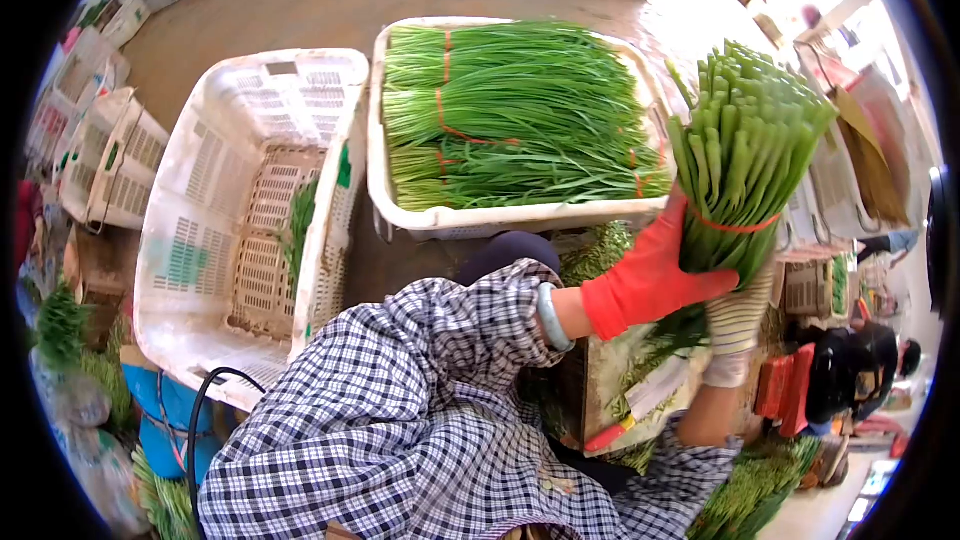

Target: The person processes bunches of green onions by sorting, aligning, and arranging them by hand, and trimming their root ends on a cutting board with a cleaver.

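A thick bunch of green stalks [745, 140], tied with an orange band, stands upright at the right with its cut ends up. My left hand [650, 275], in a red glove, is wrapped round the bunch just below the band. Lower on the same bunch, my right hand [738, 315], in a striped glove, closes round it; part of its fingers is hidden. Beneath my hands is a board [600, 380] with a wide-bladed knife [640, 405] with a red and yellow handle. Banded green bundles [520, 110] fill the white crate [400, 205] ahead.
Left of the full crate stands another white crate [190, 190] with a few greens [300, 230] inside. More crates [110, 160] line the far left and back. Cut greens [750, 490] lie at the lower right. A person in black [850, 370] is at the far right.
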Available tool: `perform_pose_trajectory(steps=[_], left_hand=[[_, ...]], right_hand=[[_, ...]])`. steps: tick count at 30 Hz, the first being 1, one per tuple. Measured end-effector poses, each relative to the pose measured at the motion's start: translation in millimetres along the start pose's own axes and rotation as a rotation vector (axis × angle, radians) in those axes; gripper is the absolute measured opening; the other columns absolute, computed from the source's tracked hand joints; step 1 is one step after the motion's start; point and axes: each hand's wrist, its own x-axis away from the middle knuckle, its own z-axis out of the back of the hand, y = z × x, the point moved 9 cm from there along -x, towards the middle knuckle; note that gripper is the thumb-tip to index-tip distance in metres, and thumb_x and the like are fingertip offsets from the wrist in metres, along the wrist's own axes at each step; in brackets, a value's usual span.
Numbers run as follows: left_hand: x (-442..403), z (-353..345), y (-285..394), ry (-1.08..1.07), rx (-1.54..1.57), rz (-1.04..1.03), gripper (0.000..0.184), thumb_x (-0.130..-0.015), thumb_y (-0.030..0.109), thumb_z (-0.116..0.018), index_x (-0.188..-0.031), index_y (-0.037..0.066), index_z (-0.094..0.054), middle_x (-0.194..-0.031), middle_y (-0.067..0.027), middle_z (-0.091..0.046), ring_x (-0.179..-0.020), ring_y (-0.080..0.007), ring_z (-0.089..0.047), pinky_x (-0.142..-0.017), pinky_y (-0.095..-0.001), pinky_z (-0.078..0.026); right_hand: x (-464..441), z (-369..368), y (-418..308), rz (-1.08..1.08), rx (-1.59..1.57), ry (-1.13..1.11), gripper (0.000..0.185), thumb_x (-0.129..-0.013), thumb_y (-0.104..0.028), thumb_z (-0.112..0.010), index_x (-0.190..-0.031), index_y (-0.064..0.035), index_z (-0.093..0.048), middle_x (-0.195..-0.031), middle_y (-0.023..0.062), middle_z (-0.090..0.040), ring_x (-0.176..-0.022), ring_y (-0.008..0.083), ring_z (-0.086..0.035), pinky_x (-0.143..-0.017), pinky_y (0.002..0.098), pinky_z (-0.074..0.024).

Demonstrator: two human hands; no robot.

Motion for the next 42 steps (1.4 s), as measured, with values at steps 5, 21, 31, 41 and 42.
perform_pose_trajectory(steps=[5,21,31,41,42], left_hand=[[50.0,57.5,-70.2,-0.342,-0.603,0.141,0.084,-0.083,0.032,-0.073,-0.147,-0.002,-0.03,-0.147,-0.0241,-0.039,-0.135,-0.0331,-0.04,-0.112,-0.0388,-0.034],[43.6,389.5,120.0,0.578,-1.065,0.003,0.045,-0.089,0.012,-0.065,-0.132,0.001,-0.056,-0.125,-0.0123,-0.064,-0.117,-0.0197,-0.059,-0.099,-0.0313,-0.045],[-19.8,271.4,-33.5,-0.352,-1.718,0.204,0.117,-0.058,0.039,-0.086,-0.148,-0.005,-0.024,-0.148,-0.0253,-0.034,-0.139,-0.0429,-0.03,-0.117,-0.048,-0.023],[-21.6,284.5,-71.1,-0.363,-1.904,0.141,0.123,-0.051,0.025,-0.089,-0.149,-0.003,-0.021,-0.151,-0.0244,-0.029,-0.14,-0.0435,-0.027,-0.117,-0.0499,-0.021],[-22.1,285.5,-71.9,-0.338,-1.904,0.14,0.123,-0.052,0.027,-0.089,-0.149,-0.003,-0.021,-0.152,-0.0237,-0.028,-0.141,-0.0431,-0.026,-0.117,-0.05,-0.021]], right_hand=[[-74.4,22.0,-10.6,0.19,0.43,-0.077,0.096,-0.062,0.008,-0.072,-0.149,-0.0083,-0.032,-0.131,0.0179,-0.055,-0.118,0.0291,-0.055,-0.099,0.0387,-0.0457],[-96.2,-352.3,28.2,0.647,0.802,-0.578,0.063,-0.074,-0.004,-0.066,-0.133,-0.0122,-0.049,-0.104,0.0125,-0.062,-0.102,0.0319,-0.059,-0.093,0.0453,-0.0448],[-99.0,-343.2,23.1,0.677,0.634,-0.553,0.04,-0.077,-0.011,-0.063,-0.116,-0.0117,-0.057,-0.1,0.0112,-0.063,-0.1,0.0299,-0.061,-0.095,0.0432,-0.0432],[-98.1,-327.7,56.6,0.729,0.721,-0.55,0.079,-0.077,-0.034,-0.072,-0.144,-0.0098,-0.039,-0.131,0.0119,-0.054,-0.124,0.0313,-0.05,-0.113,0.0511,-0.0262],[-101.7,-308.4,59.0,0.751,0.781,-0.493,0.089,-0.074,-0.041,-0.075,-0.147,-0.0099,-0.035,-0.14,0.0131,-0.048,-0.131,0.0325,-0.044,-0.116,0.0533,-0.022]])
